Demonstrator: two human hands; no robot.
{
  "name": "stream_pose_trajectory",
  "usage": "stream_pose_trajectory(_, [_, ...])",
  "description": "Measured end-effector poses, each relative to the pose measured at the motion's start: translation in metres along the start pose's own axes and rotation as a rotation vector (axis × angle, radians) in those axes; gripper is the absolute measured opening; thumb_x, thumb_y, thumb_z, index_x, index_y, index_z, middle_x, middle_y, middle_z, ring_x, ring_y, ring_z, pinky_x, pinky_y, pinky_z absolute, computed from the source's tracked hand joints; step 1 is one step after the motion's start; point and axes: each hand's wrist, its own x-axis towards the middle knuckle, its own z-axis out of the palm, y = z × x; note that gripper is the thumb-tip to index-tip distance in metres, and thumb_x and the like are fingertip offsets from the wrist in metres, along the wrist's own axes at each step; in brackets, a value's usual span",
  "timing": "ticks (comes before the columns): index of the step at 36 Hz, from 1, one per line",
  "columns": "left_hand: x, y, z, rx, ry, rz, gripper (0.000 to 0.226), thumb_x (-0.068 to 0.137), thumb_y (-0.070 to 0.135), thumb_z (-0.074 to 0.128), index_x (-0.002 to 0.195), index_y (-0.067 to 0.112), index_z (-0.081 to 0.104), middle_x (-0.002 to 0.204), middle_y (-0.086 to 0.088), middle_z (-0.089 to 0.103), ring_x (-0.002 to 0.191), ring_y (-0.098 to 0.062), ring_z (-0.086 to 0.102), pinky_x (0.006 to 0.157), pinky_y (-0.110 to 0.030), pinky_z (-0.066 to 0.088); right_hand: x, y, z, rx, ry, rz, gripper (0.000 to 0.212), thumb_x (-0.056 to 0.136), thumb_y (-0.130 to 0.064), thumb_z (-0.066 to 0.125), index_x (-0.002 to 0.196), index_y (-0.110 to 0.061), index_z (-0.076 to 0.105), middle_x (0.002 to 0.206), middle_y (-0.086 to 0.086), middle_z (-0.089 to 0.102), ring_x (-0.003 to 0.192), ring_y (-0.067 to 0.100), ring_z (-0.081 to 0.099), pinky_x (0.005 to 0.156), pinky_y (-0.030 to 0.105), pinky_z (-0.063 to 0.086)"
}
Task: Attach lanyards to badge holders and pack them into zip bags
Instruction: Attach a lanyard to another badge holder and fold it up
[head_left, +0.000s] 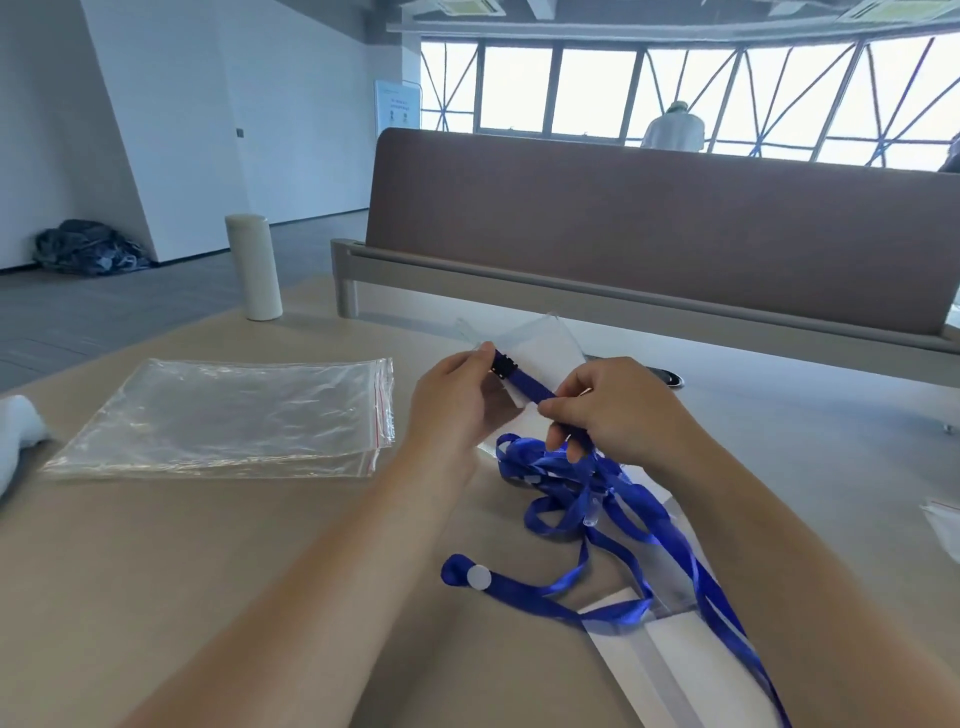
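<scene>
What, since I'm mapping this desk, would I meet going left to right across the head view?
White cloth → stack of zip bags → left hand holding the badge holder → right hand pinching the blue lanyard → another zip bag at the right edge.

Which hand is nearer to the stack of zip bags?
Left. The left hand holds the badge holder just right of the stack of zip bags; the right hand pinches the blue lanyard farther right.
</scene>
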Motion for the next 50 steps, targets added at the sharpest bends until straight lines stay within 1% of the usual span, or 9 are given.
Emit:
stream_pose_trajectory(4, [0.003, 0.007, -0.005, -0.162, -0.009, -0.041, 0.015, 0.1, 0.022, 0.058, 0.093, 0.01, 0.064, 0.075, -0.006, 0.076, 0.069, -0.02, 0.074, 0.07, -0.033, 0.062, 0.0, 0.005, -0.003, 0.092, -0.071, 0.026, 0.017, 0.097, -0.024, 0.061, 0.09, -0.012, 0.071, 0.069, 0.001, 0.074, 0.048, 0.008, 0.059, 0.047, 0.013, 0.048])
stream_pose_trajectory(13, [-0.001, 0.012, -0.007, -0.324, -0.282, -0.153, 0.013, 0.101, 0.019, 0.054, 0.095, 0.01, 0.062, 0.084, -0.003, 0.074, 0.077, -0.018, 0.073, 0.064, -0.028, 0.06, 0.001, 0.031, -0.021, 0.488, -0.327, 0.111, 0.015, 0.094, -0.005, 0.061, 0.089, 0.007, 0.067, 0.065, 0.011, 0.052, 0.057, 0.02, 0.04, 0.058, 0.029, 0.046])
stream_pose_trajectory(17, [-0.004, 0.012, -0.005, -0.138, -0.456, -0.093, 0.013, 0.1, 0.018, 0.053, 0.091, 0.014, 0.062, 0.085, -0.002, 0.064, 0.083, -0.02, 0.063, 0.084, -0.042, 0.052, 0.0, 0.039, -0.036, 0.561, -0.371, 0.107, 0.011, 0.096, 0.0, 0.053, 0.089, 0.003, 0.062, 0.066, 0.01, 0.048, 0.059, 0.019, 0.036, 0.06, 0.028, 0.046])
stream_pose_trajectory(20, [-0.008, 0.012, -0.007, 0.059, -0.579, -0.04, 0.014, 0.095, 0.019, 0.059, 0.084, 0.015, 0.065, 0.08, -0.001, 0.061, 0.075, -0.018, 0.056, 0.077, -0.041, 0.039, -0.002, 0.044, -0.044, 0.585, -0.295, 0.108, 0.013, 0.094, 0.006, 0.05, 0.098, 0.005, 0.062, 0.076, 0.019, 0.054, 0.068, 0.029, 0.038, 0.054, 0.024, 0.047])
stream_pose_trajectory(26, [-0.019, 0.008, -0.001, 0.432, -0.652, 0.067, 0.011, 0.097, 0.021, 0.06, 0.088, 0.016, 0.065, 0.085, -0.005, 0.07, 0.076, -0.022, 0.067, 0.079, -0.045, 0.054, 0.001, 0.044, -0.051, 0.44, -0.164, 0.104, 0.014, 0.094, -0.011, 0.062, 0.101, -0.002, 0.07, 0.073, 0.008, 0.065, 0.062, 0.017, 0.054, 0.06, 0.023, 0.05])
stream_pose_trajectory(29, [-0.023, 0.008, 0.005, 0.642, -0.577, 0.165, 0.013, 0.099, 0.026, 0.058, 0.093, 0.017, 0.066, 0.093, -0.011, 0.073, 0.085, -0.032, 0.072, 0.081, -0.047, 0.061, 0.004, 0.039, -0.05, 0.322, -0.044, 0.04, 0.011, 0.094, -0.014, 0.064, 0.096, -0.007, 0.072, 0.07, 0.004, 0.068, 0.058, 0.012, 0.055, 0.062, 0.022, 0.052])
stream_pose_trajectory(35, [-0.02, 0.006, 0.007, 0.826, -0.322, 0.383, 0.017, 0.098, 0.031, 0.057, 0.092, 0.02, 0.069, 0.091, 0.007, 0.069, 0.087, -0.013, 0.063, 0.077, -0.027, 0.049, 0.004, 0.019, -0.044, 0.103, 0.167, -0.145, 0.01, 0.096, -0.024, 0.062, 0.089, -0.021, 0.07, 0.073, -0.01, 0.072, 0.057, -0.002, 0.063, 0.052, 0.009, 0.048])
stream_pose_trajectory(41, [-0.01, 0.004, 0.003, 0.674, -0.1, 0.39, 0.013, 0.098, 0.027, 0.059, 0.091, 0.02, 0.068, 0.091, 0.001, 0.07, 0.071, -0.015, 0.065, 0.064, -0.025, 0.052, 0.001, 0.003, -0.027, 0.133, 0.118, -0.131, 0.009, 0.094, -0.021, 0.062, 0.099, -0.018, 0.069, 0.074, -0.011, 0.075, 0.057, 0.004, 0.059, 0.063, 0.017, 0.055])
stream_pose_trajectory(50, [-0.003, 0.007, -0.005, 0.089, 0.056, 0.184, 0.014, 0.099, 0.015, 0.057, 0.089, 0.014, 0.067, 0.087, -0.007, 0.075, 0.071, -0.021, 0.076, 0.06, -0.028, 0.06, -0.006, -0.002, -0.008, 0.113, -0.068, -0.081, 0.012, 0.095, -0.018, 0.063, 0.091, -0.01, 0.071, 0.075, -0.003, 0.076, 0.056, 0.013, 0.055, 0.064, 0.031, 0.052])
